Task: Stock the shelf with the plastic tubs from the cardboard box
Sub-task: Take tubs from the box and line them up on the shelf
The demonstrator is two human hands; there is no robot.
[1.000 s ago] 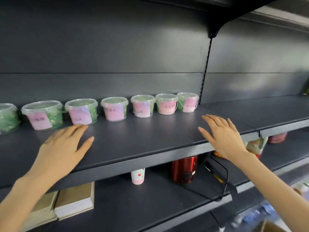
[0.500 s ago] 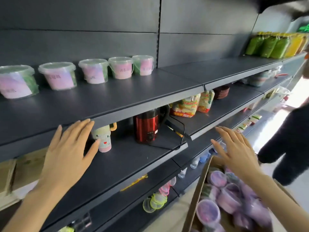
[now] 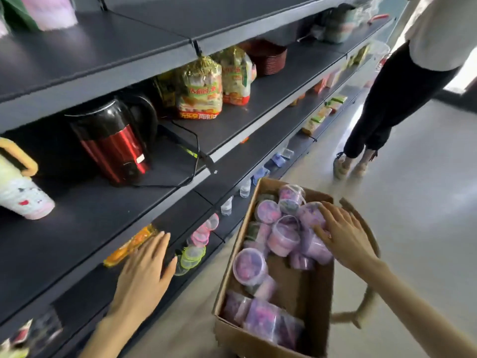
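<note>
My view has swung down from the stocked row to the floor, so I judge one placing is done and the next pick is starting. At far left, only the pink-labelled clear plastic tub (image 3: 49, 10) at the end of that row shows, standing on the dark grey metal top shelf (image 3: 116, 42).

My left hand (image 3: 144, 270) has dropped from that shelf's front edge. It now hovers beside a lower shelf lip with fingers straight and slightly spread, holding nothing.

Right of it, the open brown cardboard box (image 3: 245, 342) sits on the floor. The round clear plastic tubs with purple contents (image 3: 249, 266) lie jumbled inside, many left to stock.

My right hand (image 3: 343, 233), above the box half a second ago, now lies with fingers fanned across the tubs at the far end. It touches them but has not yet closed round one.
</note>
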